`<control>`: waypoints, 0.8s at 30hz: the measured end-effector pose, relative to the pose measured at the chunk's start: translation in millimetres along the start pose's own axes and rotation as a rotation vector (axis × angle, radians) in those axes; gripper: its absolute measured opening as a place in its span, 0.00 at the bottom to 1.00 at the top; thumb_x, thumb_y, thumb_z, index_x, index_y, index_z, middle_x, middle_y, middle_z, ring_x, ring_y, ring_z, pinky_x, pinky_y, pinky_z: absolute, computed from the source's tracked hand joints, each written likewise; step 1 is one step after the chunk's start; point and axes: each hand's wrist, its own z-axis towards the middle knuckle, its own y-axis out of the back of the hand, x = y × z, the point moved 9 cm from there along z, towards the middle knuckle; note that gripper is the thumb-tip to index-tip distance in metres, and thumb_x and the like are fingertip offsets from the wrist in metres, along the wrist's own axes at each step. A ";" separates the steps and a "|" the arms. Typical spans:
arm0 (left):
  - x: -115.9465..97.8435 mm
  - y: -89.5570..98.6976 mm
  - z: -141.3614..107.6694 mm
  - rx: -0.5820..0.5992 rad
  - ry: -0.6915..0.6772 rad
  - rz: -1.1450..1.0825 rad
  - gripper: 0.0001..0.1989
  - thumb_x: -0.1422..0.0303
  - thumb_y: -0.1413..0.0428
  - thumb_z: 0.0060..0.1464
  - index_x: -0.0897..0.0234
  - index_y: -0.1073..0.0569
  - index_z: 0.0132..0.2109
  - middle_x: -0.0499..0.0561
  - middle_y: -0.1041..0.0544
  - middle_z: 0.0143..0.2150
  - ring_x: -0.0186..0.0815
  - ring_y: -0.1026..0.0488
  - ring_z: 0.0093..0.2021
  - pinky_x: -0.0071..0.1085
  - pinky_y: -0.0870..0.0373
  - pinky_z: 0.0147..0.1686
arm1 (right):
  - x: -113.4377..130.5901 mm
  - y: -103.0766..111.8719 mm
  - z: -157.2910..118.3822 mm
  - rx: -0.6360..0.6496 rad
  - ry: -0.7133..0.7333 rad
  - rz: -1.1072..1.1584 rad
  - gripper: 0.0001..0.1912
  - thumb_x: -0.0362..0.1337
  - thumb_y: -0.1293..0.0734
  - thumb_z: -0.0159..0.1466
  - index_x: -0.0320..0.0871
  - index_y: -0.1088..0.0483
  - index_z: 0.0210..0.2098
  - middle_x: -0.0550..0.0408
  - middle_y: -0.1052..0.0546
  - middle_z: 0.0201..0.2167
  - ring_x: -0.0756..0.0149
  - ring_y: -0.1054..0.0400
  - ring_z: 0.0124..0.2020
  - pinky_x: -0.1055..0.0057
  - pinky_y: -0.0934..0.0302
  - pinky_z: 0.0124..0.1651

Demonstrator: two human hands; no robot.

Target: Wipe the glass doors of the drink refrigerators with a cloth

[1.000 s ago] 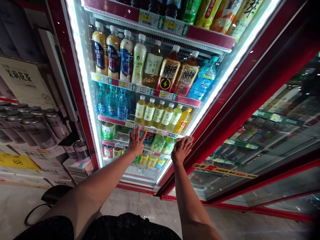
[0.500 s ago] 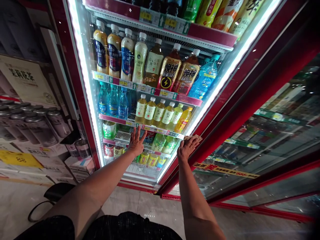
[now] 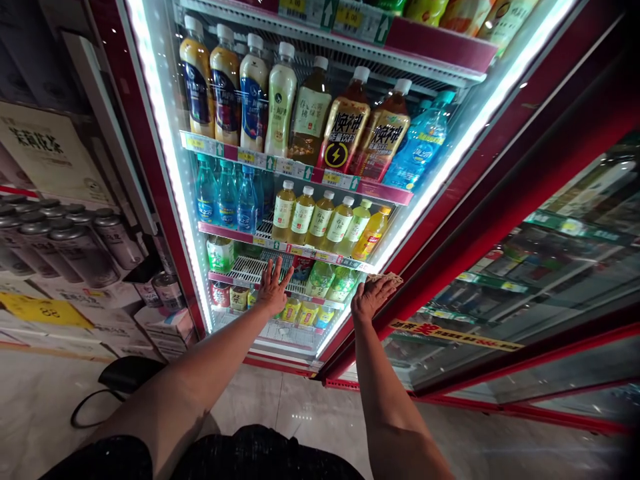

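My left hand (image 3: pixel 273 288), open with its fingers spread, is up against the glass door of a lit drinks fridge (image 3: pixel 155 157), before the lower shelves. Under the palm and fingers of my right hand (image 3: pixel 369 299), a crumpled brownish cloth (image 3: pixel 393 278) is pressed to the right side of the door, near the red frame (image 3: pixel 345 347). Behind the glass, tea bottles (image 3: pixel 320 220) with pale labels stand in a row just above my hands. Higher up are taller bottles, among them dark energy drinks (image 3: pixel 345 130).
A second red-framed fridge (image 3: pixel 500 287) slants away on the right. To the left, grey cans (image 3: pixel 83 250) are stacked on boxes by a yellow price sign (image 3: pixel 43 310). On the tiled floor (image 3: pixel 295 407) at lower left lies a black object with a loop (image 3: pixel 127 373).
My view has shifted slightly, so the upper shelves look nearer. My right hand and the cloth sit a little lower in the picture; my left hand remains spread in nearly the same place.
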 end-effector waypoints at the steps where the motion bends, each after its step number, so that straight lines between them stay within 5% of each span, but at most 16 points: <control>1: 0.1 -1.0 -1.4 0.002 0.000 -0.003 0.48 0.75 0.39 0.54 0.49 0.51 0.76 0.52 0.77 0.78 0.58 0.75 0.76 0.56 0.59 0.74 | 4.6 0.6 0.6 -0.020 0.004 0.012 0.46 0.49 0.45 0.68 0.32 0.67 0.76 0.32 0.67 0.77 0.38 0.78 0.77 0.33 0.62 0.71; 5: 2.1 -8.9 -7.8 0.039 0.002 -0.014 0.48 0.77 0.41 0.54 0.49 0.51 0.76 0.53 0.75 0.79 0.57 0.75 0.76 0.58 0.58 0.73 | 24.3 -9.0 -7.8 -0.003 0.171 0.000 0.45 0.52 0.46 0.70 0.37 0.67 0.77 0.35 0.67 0.77 0.39 0.80 0.77 0.30 0.64 0.70; 8: 5.8 -14.9 -12.0 0.063 0.015 -0.006 0.49 0.77 0.40 0.54 0.48 0.52 0.76 0.54 0.73 0.79 0.57 0.75 0.77 0.60 0.58 0.73 | 13.8 -20.2 -21.4 0.045 0.250 -0.036 0.43 0.51 0.46 0.70 0.36 0.64 0.76 0.35 0.64 0.77 0.40 0.80 0.77 0.31 0.63 0.71; 13: 9.2 -20.2 -16.0 0.056 0.007 0.004 0.49 0.77 0.41 0.54 0.46 0.52 0.76 0.50 0.74 0.79 0.56 0.77 0.77 0.61 0.59 0.73 | -10.8 -15.9 -24.8 -0.027 0.108 -0.027 0.44 0.50 0.47 0.70 0.32 0.65 0.76 0.31 0.66 0.77 0.39 0.78 0.77 0.31 0.61 0.70; 19: 11.8 -26.7 -16.0 0.068 0.025 -0.018 0.48 0.77 0.41 0.54 0.49 0.52 0.76 0.52 0.76 0.78 0.59 0.79 0.76 0.59 0.59 0.73 | 35.8 -27.0 -33.7 0.047 0.282 -0.058 0.44 0.52 0.46 0.71 0.37 0.66 0.77 0.35 0.65 0.77 0.40 0.81 0.77 0.28 0.64 0.69; 24: 14.4 -31.0 -19.5 0.048 0.021 -0.017 0.49 0.77 0.40 0.53 0.49 0.50 0.76 0.50 0.76 0.79 0.58 0.79 0.76 0.59 0.61 0.74 | 27.9 -33.6 -41.7 0.122 0.329 -0.147 0.39 0.48 0.46 0.70 0.37 0.54 0.75 0.35 0.55 0.76 0.42 0.76 0.77 0.31 0.64 0.71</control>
